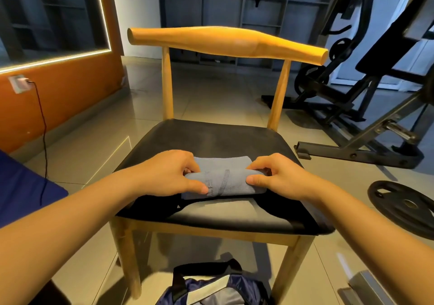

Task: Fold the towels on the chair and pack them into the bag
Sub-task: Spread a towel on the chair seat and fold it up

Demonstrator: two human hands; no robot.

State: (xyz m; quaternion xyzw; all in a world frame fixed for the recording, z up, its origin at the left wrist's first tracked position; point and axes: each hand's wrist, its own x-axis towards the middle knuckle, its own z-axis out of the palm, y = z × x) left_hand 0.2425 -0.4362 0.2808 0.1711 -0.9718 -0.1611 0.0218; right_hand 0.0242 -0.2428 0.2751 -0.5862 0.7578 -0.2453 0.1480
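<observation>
A grey-blue towel lies folded into a narrow bundle on the black seat of a wooden chair. My left hand pinches the towel's left end between thumb and curled fingers. My right hand pinches its right end the same way. A dark cloth with a grey band lies on the seat's front part, under the towel. On the floor below the seat's front edge sits a navy bag with black straps, partly cut off by the frame's bottom.
A black weight plate lies on the tiled floor to the right. Gym machines stand behind it. At the left are an orange wall, a hanging black cable and a blue cloth.
</observation>
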